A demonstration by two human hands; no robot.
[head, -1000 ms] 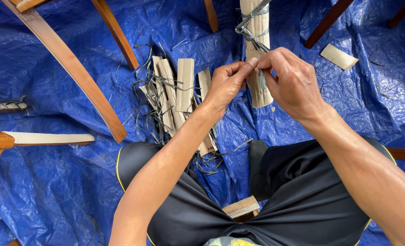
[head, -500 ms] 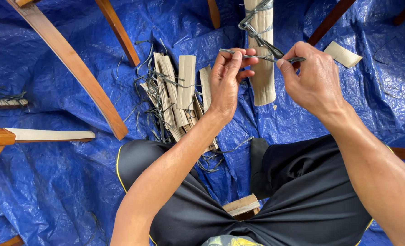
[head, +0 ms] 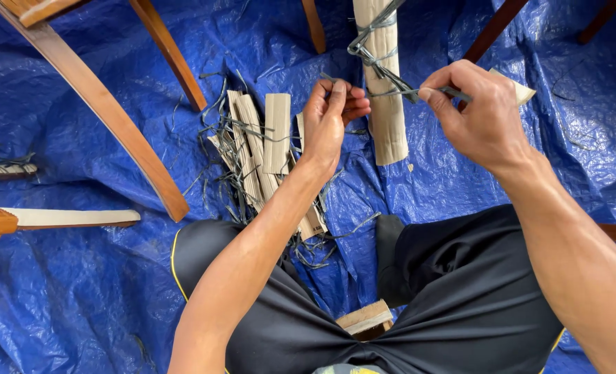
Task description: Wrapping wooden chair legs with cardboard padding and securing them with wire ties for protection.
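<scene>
Bare forearms, no sleeves, watch or rings on the left hand [head: 329,121] or right hand [head: 477,114]; black fabric shorts [head: 453,298] with thin yellow piping along the leg hems cover both thighs.

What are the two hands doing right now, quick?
Left hand: closed, fingers curled; it seems to pinch the grey strip, though the grip is partly hidden.
Right hand: closed, pinching the same grey strip, pulled away from the wrapped wooden leg.
</scene>
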